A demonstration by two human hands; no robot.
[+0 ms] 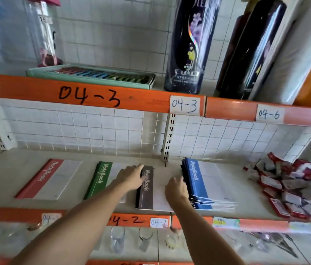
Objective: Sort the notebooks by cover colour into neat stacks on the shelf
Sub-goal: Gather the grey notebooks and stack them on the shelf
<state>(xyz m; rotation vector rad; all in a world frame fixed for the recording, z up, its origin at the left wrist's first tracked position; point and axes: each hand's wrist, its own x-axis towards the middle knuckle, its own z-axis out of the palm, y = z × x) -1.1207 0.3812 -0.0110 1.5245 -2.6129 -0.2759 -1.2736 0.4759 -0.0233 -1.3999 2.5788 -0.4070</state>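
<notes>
— Orange edging runs along the shelf [26, 180] I'm looking down at. What lies on it, biggest first?

— The blue stack [206, 185] on the right, several notebooks deep, their edges fanned out at the near end. Left of it the brown stack [147, 190], then the green stack [99, 179], then the red notebook [45, 180] at the far left, well apart from the green. All four lie flat in a row, spines to the left.

— And my hands?

— My left hand [131, 178] rests on the brown stack's upper left corner, fingers straight and spread, reaching over the far edge; it also covers part of the green cover. My right hand [176, 188] presses flat on the white part of the brown stack's top cover, fingers extended, just beside the blue stack.

— Anything else?

— A heap of small red packets [288, 190] at the far right of the shelf.
</notes>
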